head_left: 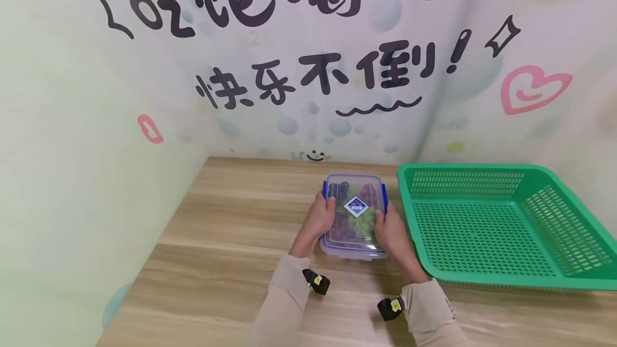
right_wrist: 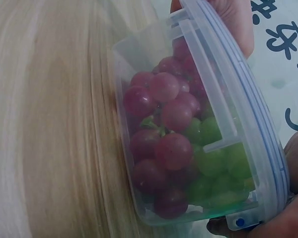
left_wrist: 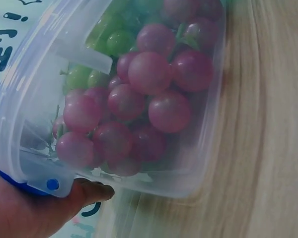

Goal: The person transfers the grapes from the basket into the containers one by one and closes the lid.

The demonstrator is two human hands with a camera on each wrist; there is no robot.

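A clear plastic food box (head_left: 354,253) with a lid and blue side latches stands near the back of the table, between both hands. Inside are red grapes (left_wrist: 150,73), green grapes (right_wrist: 216,161) and a dark bunch (head_left: 339,190). My left hand (head_left: 320,217) grips the box's left side, its thumb up by the lid's edge. On the opposite side my right hand (head_left: 392,232) holds it the same way, close to the basket. A white diamond label (head_left: 356,206) is on the lid. In the wrist views a clear flap (right_wrist: 206,84) shows along the near wall.
To the right stands a green plastic basket (head_left: 482,281) with perforated sides, its left rim just beside the right hand. The wood-grain table (head_left: 217,229) extends to the left. Behind it rises a pale printed wall (head_left: 270,138) with large black lettering.
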